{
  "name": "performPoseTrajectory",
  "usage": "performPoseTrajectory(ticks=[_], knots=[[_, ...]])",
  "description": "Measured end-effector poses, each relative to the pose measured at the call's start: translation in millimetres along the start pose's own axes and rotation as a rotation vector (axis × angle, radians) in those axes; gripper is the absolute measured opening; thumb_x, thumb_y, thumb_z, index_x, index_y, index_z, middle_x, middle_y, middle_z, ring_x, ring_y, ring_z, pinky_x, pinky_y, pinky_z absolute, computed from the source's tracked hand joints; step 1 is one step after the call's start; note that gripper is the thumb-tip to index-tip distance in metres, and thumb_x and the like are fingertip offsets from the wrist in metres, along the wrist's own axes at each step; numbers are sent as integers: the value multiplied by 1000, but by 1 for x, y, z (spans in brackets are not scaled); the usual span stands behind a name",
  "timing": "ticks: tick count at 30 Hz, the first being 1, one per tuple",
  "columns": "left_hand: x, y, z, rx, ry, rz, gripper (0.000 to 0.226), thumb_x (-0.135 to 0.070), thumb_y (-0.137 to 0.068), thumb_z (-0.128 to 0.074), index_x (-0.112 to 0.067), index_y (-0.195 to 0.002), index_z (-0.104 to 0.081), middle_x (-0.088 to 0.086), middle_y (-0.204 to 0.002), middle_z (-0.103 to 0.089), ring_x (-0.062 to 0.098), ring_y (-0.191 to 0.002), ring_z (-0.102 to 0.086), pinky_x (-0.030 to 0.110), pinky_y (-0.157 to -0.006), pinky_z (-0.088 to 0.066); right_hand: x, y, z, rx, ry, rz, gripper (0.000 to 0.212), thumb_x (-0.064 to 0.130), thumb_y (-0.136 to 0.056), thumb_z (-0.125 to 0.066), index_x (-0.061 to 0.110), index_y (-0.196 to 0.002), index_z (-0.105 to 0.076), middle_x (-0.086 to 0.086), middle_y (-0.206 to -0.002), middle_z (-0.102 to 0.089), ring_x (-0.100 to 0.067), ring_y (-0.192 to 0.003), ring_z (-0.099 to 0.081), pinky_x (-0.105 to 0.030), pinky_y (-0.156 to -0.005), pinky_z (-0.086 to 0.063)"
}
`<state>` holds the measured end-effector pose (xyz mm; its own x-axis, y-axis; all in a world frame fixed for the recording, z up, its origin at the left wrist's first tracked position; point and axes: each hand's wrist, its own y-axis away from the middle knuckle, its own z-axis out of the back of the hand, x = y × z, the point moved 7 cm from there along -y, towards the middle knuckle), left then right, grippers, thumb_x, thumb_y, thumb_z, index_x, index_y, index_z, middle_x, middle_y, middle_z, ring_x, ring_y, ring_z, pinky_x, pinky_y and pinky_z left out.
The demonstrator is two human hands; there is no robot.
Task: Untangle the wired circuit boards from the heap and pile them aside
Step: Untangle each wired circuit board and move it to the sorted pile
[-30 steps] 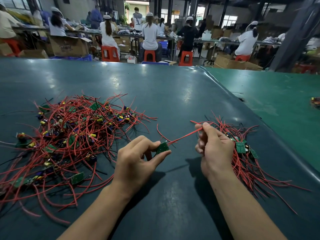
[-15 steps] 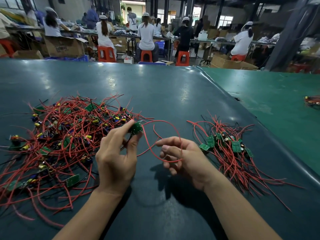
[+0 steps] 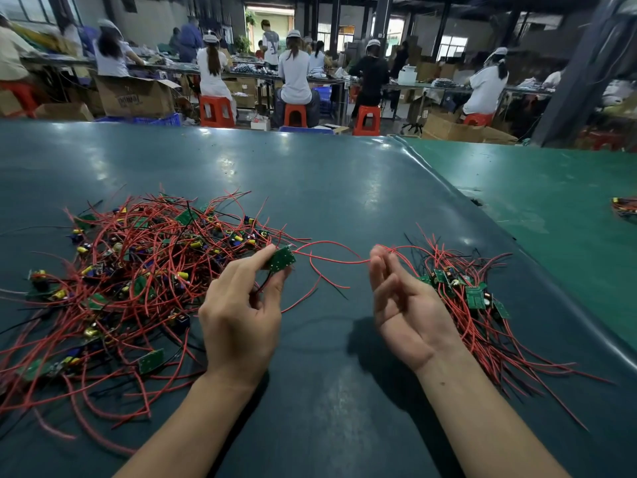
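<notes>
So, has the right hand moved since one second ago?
Yes. The right hand has drawn back from the sorted pile toward the body and opened.

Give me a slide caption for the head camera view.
Left hand pinches circuit board; right hand guides its red wire.

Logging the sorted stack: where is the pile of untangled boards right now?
In the head view, the sorted pile lies on the dark green table, right of centre, just beyond the right hand.
</notes>
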<state>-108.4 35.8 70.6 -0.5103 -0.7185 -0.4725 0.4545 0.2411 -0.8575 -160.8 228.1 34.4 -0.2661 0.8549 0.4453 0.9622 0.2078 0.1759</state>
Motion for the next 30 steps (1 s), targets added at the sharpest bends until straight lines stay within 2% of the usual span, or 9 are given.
performPoseTrajectory(ticks=[2,5,9,12,18,22,25,27,30], knots=[[4,0,1,-29,-3,45,26,-18,-88,-70,-8,-113,-70,-7,-97,-65,12,-63,-51,34,-66,-51,1,-2,7,-63,2,85,19,-12,-85,-48,-4,-90,-65,-17,-81,-71,-24,-67,-74,-18,-50,-55],[8,-1,3,-61,-20,76,26,-19,-89,-69,-11,-114,-69,-11,-98,-61,10,-60,-48,25,-66,-47,-18,1,9,-87,361,24,33,-23,-87,-39,-4,-81,-66,-20,-79,-66,-28,-67,-73,-22,-56,-58],[-3,7,-5,34,-4,-20,26,-15,-87,-70,-9,-112,-71,1,-101,-70,20,-83,-67,40,-73,-55,-51,15,-6,173,751,-213,26,-1,-93,-55,5,-78,-75,-12,-84,-73,-17,-58,-68,-20,-46,-51],[-10,12,-14,142,16,-68,26,-15,-85,-70,-10,-111,-73,2,-99,-71,23,-84,-68,45,-70,-54,-44,13,-12,169,754,-63,23,29,-82,-66,8,-83,-77,-6,-82,-70,-10,-46,-54,-16,-38,-39],[-9,11,-18,197,25,-102,28,-13,-80,-74,-10,-109,-74,2,-96,-72,24,-79,-68,45,-66,-54,-29,8,1,-13,923,52,28,40,-68,-73,12,-71,-77,0,-63,-61,-9,-40,-47,-17,-35,-35],[-17,11,-23,287,72,-165,30,-21,-88,-65,-11,-115,-72,1,-98,-72,16,-79,-63,43,-63,-51,-31,10,-11,136,862,109,12,27,-72,-73,18,-78,-78,0,-62,-61,-11,-43,-50,-17,-35,-36],[-22,9,-23,328,47,-263,31,-20,-90,-61,-11,-118,-70,-1,-99,-72,19,-79,-59,43,-65,-46,-28,11,-13,176,851,118,25,19,-70,-75,7,-92,-72,-8,-70,-69,-16,-50,-61,-19,-40,-44],[-23,8,-23,344,3,-319,35,-12,-87,-64,-13,-121,-68,-5,-107,-71,24,-85,-59,44,-73,-43,-29,11,-12,166,851,85,33,16,-71,-75,1,-98,-64,-13,-76,-72,-20,-55,-67,-20,-44,-48],[-23,6,-23,312,-78,-312,49,-13,-82,-68,-11,-130,-61,-5,-124,-64,23,-110,-55,41,-95,-38,-24,9,-12,80,819,183,13,8,-81,-71,4,-90,-63,-15,-77,-73,-22,-58,-70,-22,-46,-51]])
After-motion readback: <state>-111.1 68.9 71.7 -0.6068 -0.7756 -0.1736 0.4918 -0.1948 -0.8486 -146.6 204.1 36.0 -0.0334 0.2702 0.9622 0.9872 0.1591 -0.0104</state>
